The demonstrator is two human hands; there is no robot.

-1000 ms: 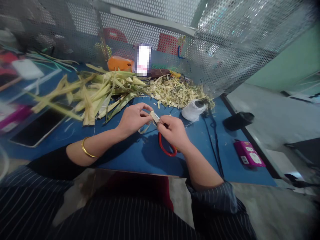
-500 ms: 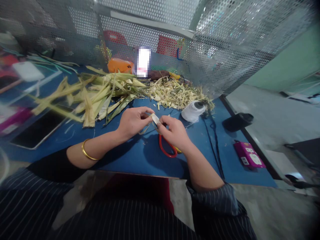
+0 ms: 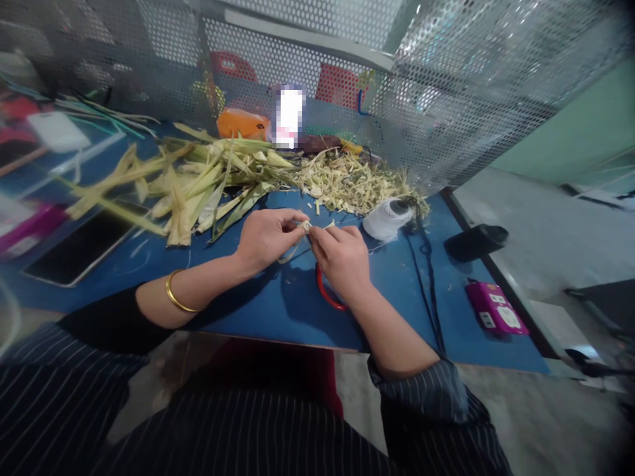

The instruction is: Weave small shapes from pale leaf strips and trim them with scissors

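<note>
Between my two hands is a small pale strip of corn husk. My left hand pinches it between thumb and forefinger, and a thin strand hangs below those fingers. My right hand is closed on the other side of the strip, its fingertips meeting those of the left; a pale end shows above its knuckles. Under the right hand lies a red scissor handle, the rest of the scissors hidden. A cone of white thread is just right of that hand. Beyond the left hand, long corn husks are heaped.
Husk scraps are piled along the back, before a perforated metal panel. A black phone lies left. On the right are black cords, a dark cylinder and a magenta tissue pack near the blue table's edge.
My right hand has turned over and closed in on the strip, so less of it shows and more of the scissors is covered. My left hand keeps its pinch. The view has shifted slightly.
</note>
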